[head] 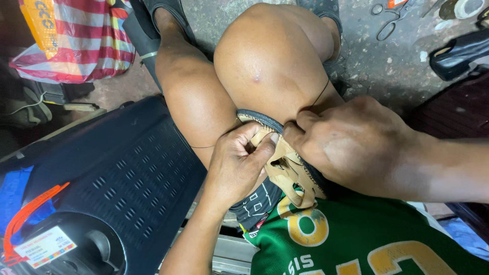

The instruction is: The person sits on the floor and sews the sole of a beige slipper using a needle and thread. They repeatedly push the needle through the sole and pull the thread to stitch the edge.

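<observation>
A tan leather sandal (286, 170) with a dark sole edge lies wedged between my knees, against my lap. My left hand (235, 165) grips its upper, thumb and fingers pinching the leather near the top. My right hand (351, 145) is closed at the sandal's rim, fingertips pinched on a thin dark thread (322, 94) that runs up over my right knee. A second strand of thread (201, 147) crosses my left thigh. Whether a needle is between the fingers is hidden.
A dark blue perforated plastic case (127, 183) sits at my left. A striped bag (81, 40) lies at the top left. Scissors (389, 23) and a black shoe (458, 53) rest on the concrete floor at the top right.
</observation>
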